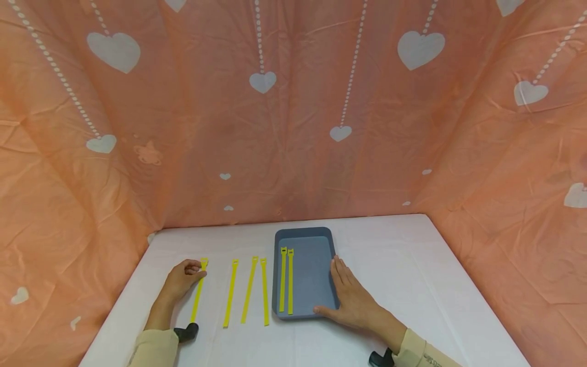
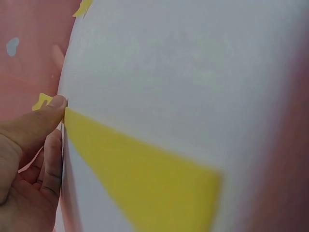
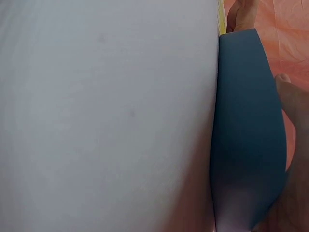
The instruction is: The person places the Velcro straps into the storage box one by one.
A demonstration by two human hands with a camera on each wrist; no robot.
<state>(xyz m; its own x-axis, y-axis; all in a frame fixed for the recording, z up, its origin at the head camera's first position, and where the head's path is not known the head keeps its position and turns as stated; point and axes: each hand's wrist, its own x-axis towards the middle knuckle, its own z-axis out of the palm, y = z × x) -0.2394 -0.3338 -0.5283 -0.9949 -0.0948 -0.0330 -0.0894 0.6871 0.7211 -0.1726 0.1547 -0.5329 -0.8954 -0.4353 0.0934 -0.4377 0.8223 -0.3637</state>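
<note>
At the left of the table, my left hand (image 1: pixel 180 281) pinches a yellow cable tie (image 1: pixel 197 298) just below its slotted head. In the left wrist view, the thumb lies on the strap (image 2: pixel 149 174), whose wide tail runs toward the camera. My right hand (image 1: pixel 353 300) has its fingers straight along the right side of a blue-grey tray (image 1: pixel 314 275), with the thumb at the tray's near right corner. Two yellow cable ties (image 1: pixel 290 283) lie side by side in the left part of the tray. The tray's side wall (image 3: pixel 246 116) fills much of the right wrist view's right half.
Between my left hand and the tray, three more yellow cable ties lie lengthwise on the white table (image 1: pixel 390 255); the middle one (image 1: pixel 249 290) is slightly slanted. A peach curtain (image 1: pixel 293 153) with white hearts stands behind the table and along both sides.
</note>
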